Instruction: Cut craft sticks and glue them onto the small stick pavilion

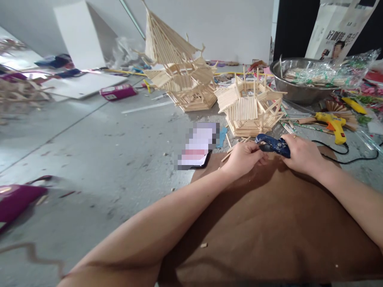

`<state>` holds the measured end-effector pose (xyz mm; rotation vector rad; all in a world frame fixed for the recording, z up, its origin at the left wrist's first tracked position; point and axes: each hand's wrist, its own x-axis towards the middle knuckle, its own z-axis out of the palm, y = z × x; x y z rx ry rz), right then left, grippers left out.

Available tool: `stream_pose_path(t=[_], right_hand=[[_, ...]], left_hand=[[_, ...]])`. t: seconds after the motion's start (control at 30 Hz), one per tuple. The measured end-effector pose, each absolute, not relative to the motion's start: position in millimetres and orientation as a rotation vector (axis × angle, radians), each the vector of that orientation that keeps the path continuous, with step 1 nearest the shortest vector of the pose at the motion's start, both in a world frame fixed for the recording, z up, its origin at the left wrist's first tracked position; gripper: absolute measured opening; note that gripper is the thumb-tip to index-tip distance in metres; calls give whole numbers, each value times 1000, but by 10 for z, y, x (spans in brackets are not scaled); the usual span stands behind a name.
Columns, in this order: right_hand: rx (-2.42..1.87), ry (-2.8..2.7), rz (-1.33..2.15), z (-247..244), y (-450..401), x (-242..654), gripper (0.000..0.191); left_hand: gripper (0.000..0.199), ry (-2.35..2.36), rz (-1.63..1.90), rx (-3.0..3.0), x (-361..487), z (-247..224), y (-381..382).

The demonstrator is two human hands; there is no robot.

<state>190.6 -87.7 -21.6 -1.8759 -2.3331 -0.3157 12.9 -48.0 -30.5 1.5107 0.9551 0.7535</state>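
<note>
My right hand [303, 154] is wrapped round a dark blue hand tool [275, 144] with pale smears; it looks like a pair of cutters, though its jaws are hard to make out. My left hand [243, 158] is closed in a pinch at the tool's left end, and whatever lies between its fingertips is hidden. Both hands are above the far edge of a brown cloth [278, 223]. Just beyond them stands a small many-sided model built of wooden sticks [243, 109]. Several loose sticks [229, 153] lie beside my left hand.
A taller stick pagoda [182, 79] with a peaked roof stands behind. Left of my hands lies a phone [196, 145]. To the right are a yellow glue gun [336, 125] with a black cord and a metal basin [299, 93] of wrapped sticks. Purple packs [118, 92] lie on the grey floor.
</note>
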Motion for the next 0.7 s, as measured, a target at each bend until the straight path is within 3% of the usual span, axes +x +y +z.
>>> stream_pose_path(t=[0.7], right_hand=[[-1848, -2402, -242, -192, -913, 1875, 33]], left_hand=[[8, 897, 699, 1435, 132, -196, -503]])
